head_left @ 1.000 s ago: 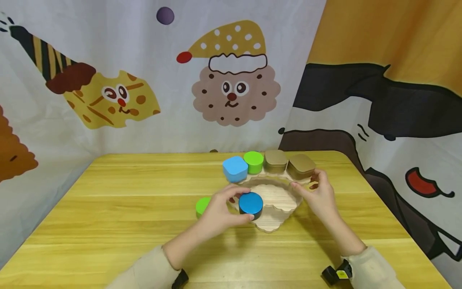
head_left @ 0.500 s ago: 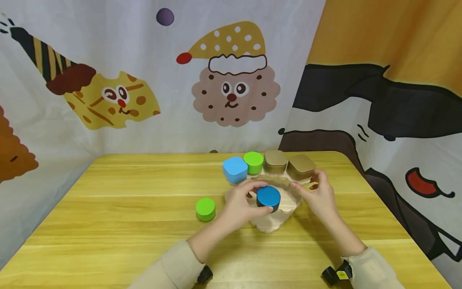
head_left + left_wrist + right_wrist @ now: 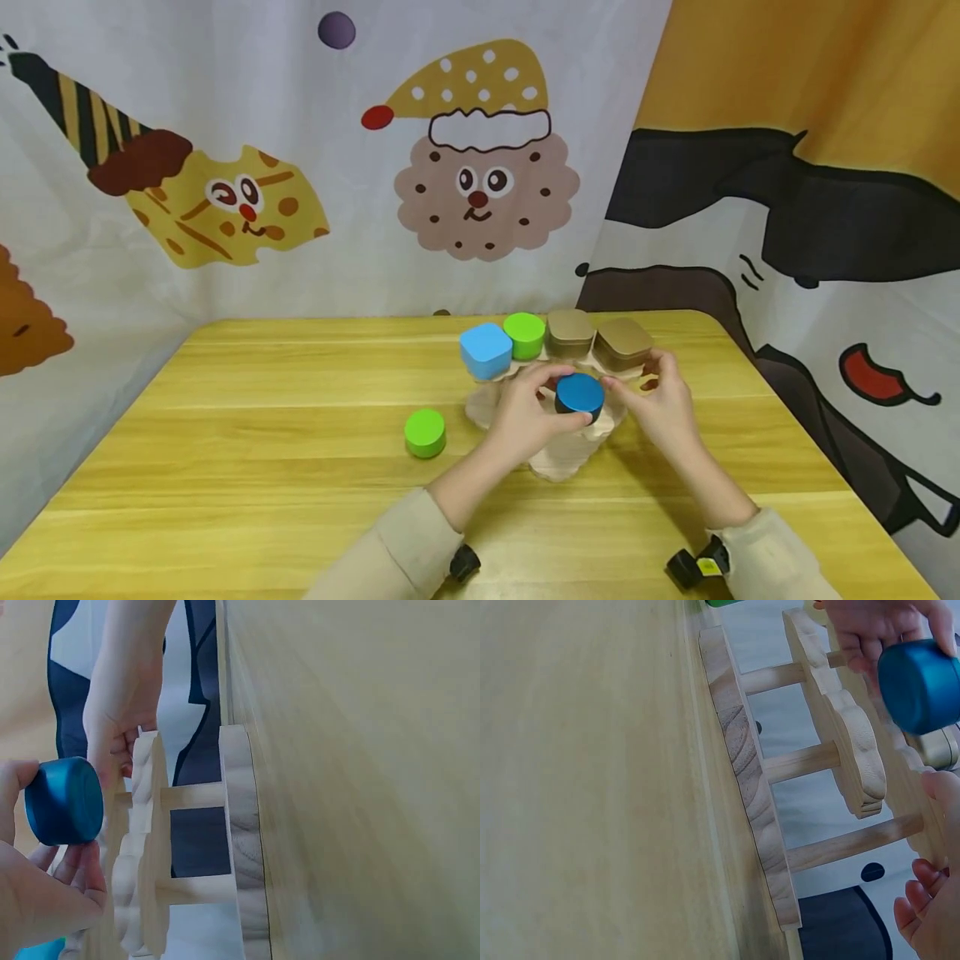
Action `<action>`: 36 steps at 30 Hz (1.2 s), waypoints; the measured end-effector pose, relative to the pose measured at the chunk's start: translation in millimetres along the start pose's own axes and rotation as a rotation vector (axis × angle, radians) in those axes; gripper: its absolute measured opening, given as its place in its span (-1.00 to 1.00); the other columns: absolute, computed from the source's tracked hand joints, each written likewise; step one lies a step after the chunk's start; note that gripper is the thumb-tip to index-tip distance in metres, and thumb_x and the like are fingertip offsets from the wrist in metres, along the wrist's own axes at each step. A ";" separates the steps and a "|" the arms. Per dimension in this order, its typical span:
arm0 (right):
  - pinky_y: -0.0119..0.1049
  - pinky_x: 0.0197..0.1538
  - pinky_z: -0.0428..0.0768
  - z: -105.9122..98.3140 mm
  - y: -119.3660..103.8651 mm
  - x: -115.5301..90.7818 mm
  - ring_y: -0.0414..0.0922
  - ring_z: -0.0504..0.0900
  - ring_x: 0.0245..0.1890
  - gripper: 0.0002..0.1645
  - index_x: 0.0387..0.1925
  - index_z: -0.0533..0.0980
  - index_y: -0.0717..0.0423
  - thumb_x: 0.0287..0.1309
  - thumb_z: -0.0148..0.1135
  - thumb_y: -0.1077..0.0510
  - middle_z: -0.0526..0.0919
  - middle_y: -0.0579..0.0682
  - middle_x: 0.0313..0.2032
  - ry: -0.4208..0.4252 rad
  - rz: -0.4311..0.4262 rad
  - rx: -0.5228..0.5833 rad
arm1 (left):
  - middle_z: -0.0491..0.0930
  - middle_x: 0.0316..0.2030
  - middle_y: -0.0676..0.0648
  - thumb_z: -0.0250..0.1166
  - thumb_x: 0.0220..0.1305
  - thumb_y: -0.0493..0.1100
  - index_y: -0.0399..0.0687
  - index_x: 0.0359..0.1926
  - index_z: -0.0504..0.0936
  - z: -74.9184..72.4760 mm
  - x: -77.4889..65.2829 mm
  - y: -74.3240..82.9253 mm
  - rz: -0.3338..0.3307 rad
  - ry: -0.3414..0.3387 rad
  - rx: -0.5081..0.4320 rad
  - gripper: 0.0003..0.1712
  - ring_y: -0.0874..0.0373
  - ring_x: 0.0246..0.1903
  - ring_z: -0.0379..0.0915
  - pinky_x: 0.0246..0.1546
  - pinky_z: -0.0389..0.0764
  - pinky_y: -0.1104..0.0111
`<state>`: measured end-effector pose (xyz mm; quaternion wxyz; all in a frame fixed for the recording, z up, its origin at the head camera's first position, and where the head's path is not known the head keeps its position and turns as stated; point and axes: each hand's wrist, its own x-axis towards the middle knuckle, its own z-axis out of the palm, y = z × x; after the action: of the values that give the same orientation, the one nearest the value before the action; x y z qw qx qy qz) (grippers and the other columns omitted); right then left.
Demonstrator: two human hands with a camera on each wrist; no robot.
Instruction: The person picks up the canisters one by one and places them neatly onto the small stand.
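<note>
My left hand (image 3: 521, 417) pinches a round blue tin (image 3: 580, 393) between thumb and fingers. It holds the tin over the middle of a tiered wooden stand (image 3: 558, 458) with scalloped shelves. In the left wrist view the tin (image 3: 64, 799) is tilted on its side and looks apart from the shelves. My right hand (image 3: 663, 408) grips the right end of the stand's top shelf, thumb on one side and fingers curled on the other. That shelf bears a light blue square tin (image 3: 486, 352), a green round tin (image 3: 524, 336) and two gold square tins (image 3: 624, 343).
Another green round tin (image 3: 424, 433) stands on the wooden table (image 3: 262, 467), left of the stand. Behind the table hangs a printed curtain (image 3: 300, 83). Round dowels (image 3: 802, 761) join the stand's tiers. Each wrist wears a small black camera (image 3: 697, 567).
My left hand has carried the blue tin right and farther back over the stand, uncovering the green tin on the table. The right hand has kept its grip on the stand.
</note>
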<state>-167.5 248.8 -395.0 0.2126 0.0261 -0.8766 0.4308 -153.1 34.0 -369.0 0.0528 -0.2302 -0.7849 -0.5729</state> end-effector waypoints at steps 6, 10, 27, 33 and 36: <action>-0.31 -0.19 0.35 0.4 -1.2 1.2 -0.08 0.35 -0.15 -0.24 0.13 0.27 0.29 0.05 0.43 0.01 0.44 0.15 -0.13 0.011 -0.008 0.001 | 0.53 -0.12 0.10 0.56 -0.08 -0.16 -0.05 0.10 0.59 3.6 5.9 -4.0 -0.065 -0.001 -0.050 -0.36 0.19 -0.17 0.46 -0.17 0.54 0.21; -0.28 -0.18 0.34 0.6 -1.6 0.9 -0.08 0.34 -0.16 -0.24 0.14 0.26 0.29 0.06 0.43 0.01 0.42 0.15 -0.14 0.010 -0.016 0.005 | 0.53 -0.14 0.11 0.56 -0.07 -0.15 -0.04 0.10 0.59 5.0 7.2 -6.0 -0.087 -0.011 -0.048 -0.36 0.20 -0.19 0.45 -0.16 0.53 0.25; -0.18 -0.15 0.32 0.3 -1.8 0.4 -0.09 0.31 -0.16 -0.27 0.12 0.27 0.28 0.09 0.40 -0.01 0.40 0.14 -0.14 0.011 -0.024 0.021 | 0.50 -0.10 0.10 0.56 -0.07 -0.13 -0.03 0.11 0.58 11.3 9.1 -8.9 -0.110 -0.053 -0.029 -0.35 0.18 -0.20 0.45 -0.23 0.49 0.44; -0.17 -0.14 0.33 -0.7 -1.5 1.0 -0.08 0.32 -0.16 -0.29 0.11 0.28 0.30 0.10 0.39 -0.01 0.42 0.15 -0.13 0.011 -0.027 0.013 | 0.50 -0.11 0.12 0.57 -0.07 -0.13 -0.03 0.10 0.58 14.5 10.0 -8.5 -0.123 -0.056 -0.030 -0.36 0.24 -0.21 0.43 -0.20 0.50 0.42; -0.17 -0.14 0.34 -0.6 -1.7 1.1 -0.07 0.32 -0.16 -0.29 0.10 0.28 0.31 0.11 0.38 -0.02 0.41 0.15 -0.13 0.007 -0.020 0.009 | 0.50 -0.10 0.12 0.57 -0.08 -0.14 -0.04 0.10 0.59 16.2 10.7 -8.8 -0.125 -0.056 -0.028 -0.36 0.26 -0.21 0.43 -0.18 0.51 0.39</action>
<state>-167.9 248.3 -392.9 0.2198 0.0345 -0.8736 0.4327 -163.4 50.1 -378.5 -0.0083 -0.1973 -0.7909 -0.5792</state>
